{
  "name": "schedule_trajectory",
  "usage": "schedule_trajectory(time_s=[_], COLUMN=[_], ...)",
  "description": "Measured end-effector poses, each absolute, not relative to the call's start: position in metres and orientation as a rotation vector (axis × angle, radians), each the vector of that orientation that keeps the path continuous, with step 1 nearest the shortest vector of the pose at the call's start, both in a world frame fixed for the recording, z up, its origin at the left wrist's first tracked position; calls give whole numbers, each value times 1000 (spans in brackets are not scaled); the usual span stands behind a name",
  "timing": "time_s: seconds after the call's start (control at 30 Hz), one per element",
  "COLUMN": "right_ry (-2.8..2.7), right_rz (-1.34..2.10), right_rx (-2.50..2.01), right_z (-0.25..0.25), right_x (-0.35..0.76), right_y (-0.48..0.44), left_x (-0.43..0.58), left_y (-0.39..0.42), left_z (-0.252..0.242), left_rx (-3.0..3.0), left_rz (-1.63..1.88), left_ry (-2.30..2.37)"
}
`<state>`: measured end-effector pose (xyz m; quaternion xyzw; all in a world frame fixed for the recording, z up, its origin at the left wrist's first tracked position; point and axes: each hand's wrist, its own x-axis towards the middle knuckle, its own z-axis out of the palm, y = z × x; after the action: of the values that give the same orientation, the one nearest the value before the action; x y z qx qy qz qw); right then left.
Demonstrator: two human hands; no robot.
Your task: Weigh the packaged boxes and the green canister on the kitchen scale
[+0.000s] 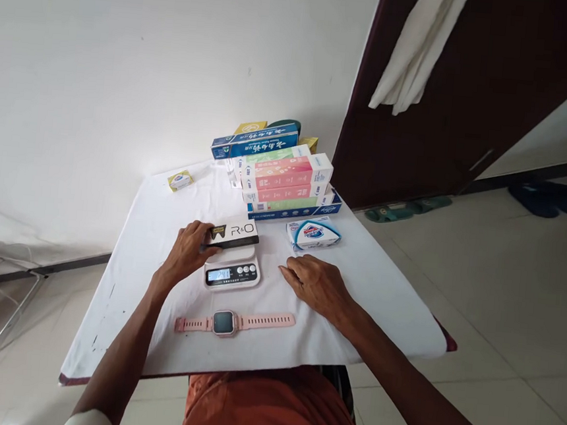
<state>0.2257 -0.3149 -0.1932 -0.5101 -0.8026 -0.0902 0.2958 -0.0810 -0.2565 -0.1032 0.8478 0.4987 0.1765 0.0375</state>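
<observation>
My left hand (189, 252) grips the left end of a white-and-black box (235, 232) marked "R&O", thumb in front and fingers behind. That box is over the white plate of a small digital scale (232, 274); the lit display shows digits too small to read surely. My right hand (316, 283) rests on the tablecloth right of the scale, its fingers curled in with nothing visible in them. Just beyond it lies a white-and-blue soap box (313, 233). Nearest my body, a pink smartwatch (225, 323) is stretched flat, its screen dark.
Behind the scale rises a stack of pink-and-green boxes (286, 180), with blue toothpaste boxes (254, 142) behind. One small yellow box (180, 180) sits at the back left. A white cloth (261, 353) covers the table. Slippers (407, 209) lie on the floor by the dark door (450, 128).
</observation>
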Motion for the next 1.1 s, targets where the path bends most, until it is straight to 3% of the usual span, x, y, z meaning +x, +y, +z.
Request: schedule_trajectory(time_s=[0.27, 0.43, 0.63, 0.93, 1.1], right_ry=[-2146, -2121, -2109, -2085, -2053], right_rz=[-231, -282, -336, -367, -367], right_rx=[-1385, -1355, -1286, -1215, -1176], right_z=[-193, -196, -200, -193, -194], right_x=[225, 225, 227, 231, 232], right_y=[-313, -313, -313, -317, -314], left_x=[-80, -10, 53, 2, -91], left_y=[-222, -143, -83, -67, -49], left_z=[-22, 16, 2, -28, -62], left_rx=[2550, 2674, 2673, 2644, 2082], left_rz=[985, 884, 586, 1020, 915], left_ry=[1442, 1386, 1460, 1365, 2213])
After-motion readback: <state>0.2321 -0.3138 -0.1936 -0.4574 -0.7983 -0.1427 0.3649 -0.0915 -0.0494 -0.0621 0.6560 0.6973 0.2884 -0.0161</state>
